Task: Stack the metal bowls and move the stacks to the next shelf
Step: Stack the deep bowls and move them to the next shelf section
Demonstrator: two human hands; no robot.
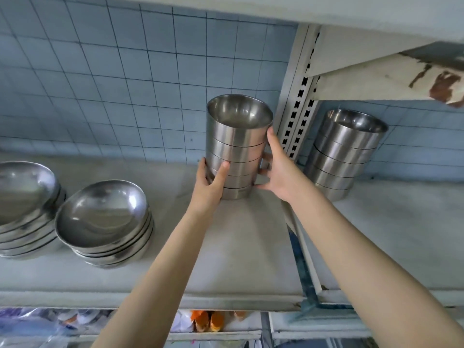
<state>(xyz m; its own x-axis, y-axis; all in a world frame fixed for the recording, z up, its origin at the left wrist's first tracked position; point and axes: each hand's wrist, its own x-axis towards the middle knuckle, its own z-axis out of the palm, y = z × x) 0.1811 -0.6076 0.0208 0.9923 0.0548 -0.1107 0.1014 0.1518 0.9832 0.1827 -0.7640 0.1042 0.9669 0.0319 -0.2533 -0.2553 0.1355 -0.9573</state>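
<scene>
Left shelf point(238, 247) beside next shelf point(391, 234). Wide bowl stacks point(103, 217) sit far left; a second stack point(344, 151) stands on the next shelf. The metal bowl stack point(236, 146), at the left shelf's right end, is clasped between left grip point(211, 183) and right grip point(276, 172).

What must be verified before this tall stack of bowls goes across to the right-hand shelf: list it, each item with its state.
1. Left hand grips the tall stack low down: ok.
2. Right hand holds its opposite side: ok.
3. Bowls nested evenly, stack upright: ok.
4. Straight path rightwards: not ok, the upright post stands between.
5. Bare room on the next shelf in front of the second stack: ok.
6. Tall stack lifted off its present shelf: cannot tell.
</scene>
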